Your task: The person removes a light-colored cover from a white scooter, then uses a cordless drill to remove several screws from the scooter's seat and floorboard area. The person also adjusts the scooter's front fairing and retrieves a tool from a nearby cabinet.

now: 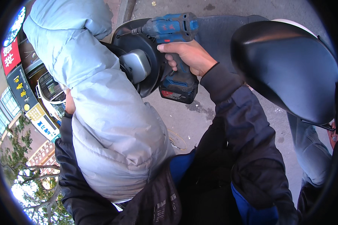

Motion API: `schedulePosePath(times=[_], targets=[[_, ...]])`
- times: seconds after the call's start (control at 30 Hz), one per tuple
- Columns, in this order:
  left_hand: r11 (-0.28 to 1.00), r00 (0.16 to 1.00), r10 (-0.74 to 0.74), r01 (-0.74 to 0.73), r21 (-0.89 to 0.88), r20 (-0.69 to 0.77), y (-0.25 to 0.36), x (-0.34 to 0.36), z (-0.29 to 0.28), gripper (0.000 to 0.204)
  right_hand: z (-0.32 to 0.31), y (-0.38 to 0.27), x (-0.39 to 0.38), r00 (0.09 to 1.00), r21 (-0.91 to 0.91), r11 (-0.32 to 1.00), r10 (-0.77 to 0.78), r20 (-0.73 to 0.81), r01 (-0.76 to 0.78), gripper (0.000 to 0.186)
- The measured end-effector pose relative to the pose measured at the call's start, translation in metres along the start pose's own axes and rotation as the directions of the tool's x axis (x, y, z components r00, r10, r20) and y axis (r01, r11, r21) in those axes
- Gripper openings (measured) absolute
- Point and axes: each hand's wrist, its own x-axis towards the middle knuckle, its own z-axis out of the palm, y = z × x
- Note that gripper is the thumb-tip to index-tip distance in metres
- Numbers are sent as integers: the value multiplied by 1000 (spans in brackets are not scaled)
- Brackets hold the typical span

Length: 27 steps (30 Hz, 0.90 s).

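Note:
My right hand (pixel 191 56) is wrapped round the grip of a blue and black cordless drill (pixel 171 28), with a battery at its base. The drill lies on its side across the view, its long bit pointing left to the rim of a black scooter part (pixel 152 60). A silver-grey rounded box (pixel 138 66) sits in that part, below the bit. Between my arms bulges a light-blue padded cover (pixel 105 101), creased and puffy. My left hand (pixel 69 102) shows only in part at its far left side; its fingers are hidden behind the padding.
A glossy black scooter seat (pixel 285 67) stands at the right. Below it is a person's leg in blue jeans (pixel 310 150). Grey pavement (pixel 221 5) lies beyond. At the left are a white vehicle (pixel 49 90), shop signs (pixel 20 86) and a tree (pixel 45 202).

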Motion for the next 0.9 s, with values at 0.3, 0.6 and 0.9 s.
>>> schedulePosePath(times=[0.3,0.6,0.9], targets=[[998,999,39,-38,51,-28,-38,21,10,43,-3,5,-19,996,162,986,57,-64,-46,34],[947,964,219,-172,272,-152,-73,117,12,27,23,17,-121,966,177,979,-54,-252,101,40],[967,962,-110,161,196,-249,9,164,-49,40,83,73,-299,836,39,929,-312,-452,368,38]])
